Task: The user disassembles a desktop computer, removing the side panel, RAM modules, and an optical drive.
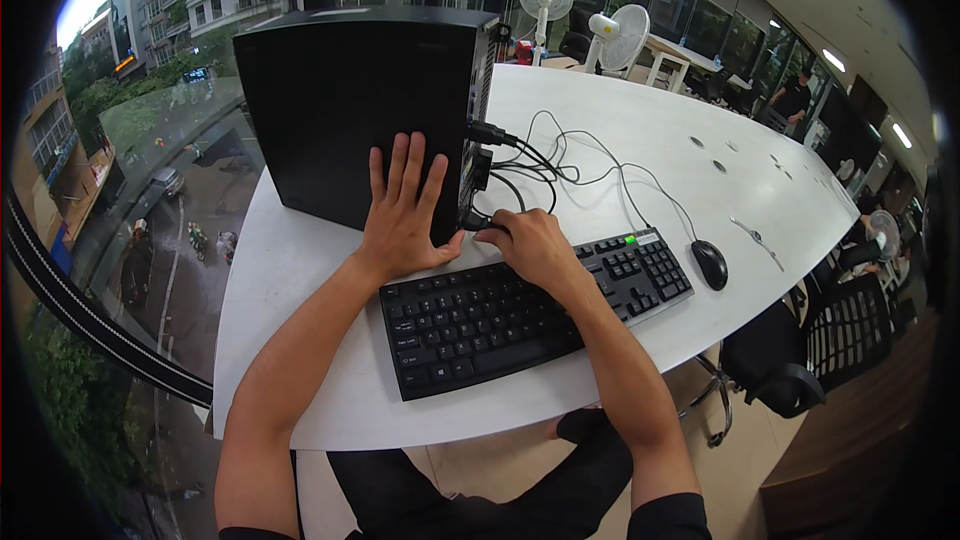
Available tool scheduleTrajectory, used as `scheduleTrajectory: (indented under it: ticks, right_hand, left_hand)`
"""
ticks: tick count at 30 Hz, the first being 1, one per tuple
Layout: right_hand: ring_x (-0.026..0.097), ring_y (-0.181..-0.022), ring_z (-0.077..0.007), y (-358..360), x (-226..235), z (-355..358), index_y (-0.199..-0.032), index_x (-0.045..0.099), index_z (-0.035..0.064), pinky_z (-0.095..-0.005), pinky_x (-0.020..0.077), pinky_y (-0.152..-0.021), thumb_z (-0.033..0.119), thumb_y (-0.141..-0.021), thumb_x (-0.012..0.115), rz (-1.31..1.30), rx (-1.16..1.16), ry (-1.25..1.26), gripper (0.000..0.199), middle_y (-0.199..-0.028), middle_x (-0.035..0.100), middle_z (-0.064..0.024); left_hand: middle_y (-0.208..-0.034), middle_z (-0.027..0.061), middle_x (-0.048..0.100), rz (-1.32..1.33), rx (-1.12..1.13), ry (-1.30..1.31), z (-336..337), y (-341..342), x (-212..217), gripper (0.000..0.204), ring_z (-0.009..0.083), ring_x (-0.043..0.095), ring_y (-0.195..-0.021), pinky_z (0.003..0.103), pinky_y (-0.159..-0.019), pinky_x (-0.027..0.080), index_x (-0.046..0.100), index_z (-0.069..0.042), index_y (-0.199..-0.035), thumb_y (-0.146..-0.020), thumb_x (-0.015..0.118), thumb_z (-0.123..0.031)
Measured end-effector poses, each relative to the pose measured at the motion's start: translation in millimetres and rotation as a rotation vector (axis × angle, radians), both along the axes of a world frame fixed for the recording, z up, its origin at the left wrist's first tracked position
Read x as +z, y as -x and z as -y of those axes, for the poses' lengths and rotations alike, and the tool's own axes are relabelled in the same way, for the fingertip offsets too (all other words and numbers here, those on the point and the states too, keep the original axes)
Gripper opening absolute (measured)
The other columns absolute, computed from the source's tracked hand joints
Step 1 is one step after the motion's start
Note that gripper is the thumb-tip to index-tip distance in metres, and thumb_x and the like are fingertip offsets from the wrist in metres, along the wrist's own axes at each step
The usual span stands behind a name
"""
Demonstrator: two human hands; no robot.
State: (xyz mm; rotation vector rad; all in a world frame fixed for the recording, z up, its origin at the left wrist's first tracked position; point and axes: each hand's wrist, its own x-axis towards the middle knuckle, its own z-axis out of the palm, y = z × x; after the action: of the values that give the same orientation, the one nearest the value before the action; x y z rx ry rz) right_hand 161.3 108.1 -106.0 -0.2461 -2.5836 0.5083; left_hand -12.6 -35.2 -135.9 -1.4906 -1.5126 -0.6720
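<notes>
A black desktop computer tower (340, 110) stands upright on the white table, its rear ports turned to the right. Flat against its side panel lies my left hand (405, 210), fingers spread. My right hand (530, 245) pinches a black cable plug (480, 223) at the lower part of the tower's back; whether the plug is fully seated I cannot tell. Above it, a second black plug (490, 133) sits in the back, with cables looping behind. Under my right forearm lies a black keyboard (480, 325), partly covered by my right hand and wrist.
A black mouse (710, 265) lies right of the keyboard, with a wristwatch (758, 242) beyond it. Several small metal pieces (720, 167) are scattered on the white table (640, 105). A black office chair (800, 345) stands at the right. Large windows border the left side.
</notes>
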Motion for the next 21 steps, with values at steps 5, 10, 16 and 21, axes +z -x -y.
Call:
scheduleTrajectory:
  ticks: [5, 10, 16, 21]
  right_hand:
    - [0.067, -0.068, -0.0400, -14.4, -3.9, -24.8, -0.089, 0.072, -0.0025, -0.0440, 0.0517, -0.064, 0.021, -0.089, 0.070, -0.013, -0.003, 0.006, 0.024, -0.071, 0.066, -0.0221]
    - [0.068, -0.076, -0.0383, -41.8, 1.5, -35.0, -0.092, 0.070, -0.0034, -0.0413, 0.0516, -0.072, 0.012, -0.087, 0.070, 0.122, -0.037, 0.266, 0.016, -0.073, 0.067, -0.0205]
    - [0.068, -0.090, -0.0294, -52.7, 0.0, -45.6, -0.102, 0.061, -0.0012, -0.0366, 0.0519, -0.081, -0.009, -0.084, 0.063, -0.085, 0.185, 0.086, 0.019, -0.095, 0.070, -0.0145]
    - [0.063, -0.090, -0.0383, -75.0, -3.1, -21.1, -0.100, 0.056, -0.0005, -0.0407, 0.0485, -0.079, -0.007, -0.085, 0.063, -0.180, 0.080, 0.187, 0.017, -0.095, 0.065, -0.0171]
  left_hand:
    - [-0.162, 0.0306, 0.005, 0.011, -0.007, 0.005, -1.5, -2.2, -2.9, 0.122, 0.0480, 0.001, -0.151, 0.068, -0.117, 0.001, 0.011, -0.006, -0.159, -0.068, 0.079, -0.049]
    - [-0.162, 0.0298, 0.007, -0.015, 0.004, -0.017, 5.4, 3.2, -4.8, 0.119, 0.0473, 0.002, -0.152, 0.067, -0.117, 0.001, 0.013, -0.006, -0.159, -0.070, 0.078, -0.051]
    - [-0.152, 0.0223, 0.035, -0.049, -0.033, -0.111, 13.1, -6.6, 18.9, 0.076, 0.0385, 0.030, -0.143, 0.055, -0.114, 0.022, 0.042, -0.007, -0.145, -0.082, 0.071, -0.038]
    - [-0.117, 0.0152, 0.057, 0.039, -0.211, -0.215, 10.3, -34.5, 36.4, 0.041, 0.0329, 0.055, -0.110, 0.048, -0.095, 0.037, 0.056, -0.005, -0.118, -0.078, 0.066, -0.005]
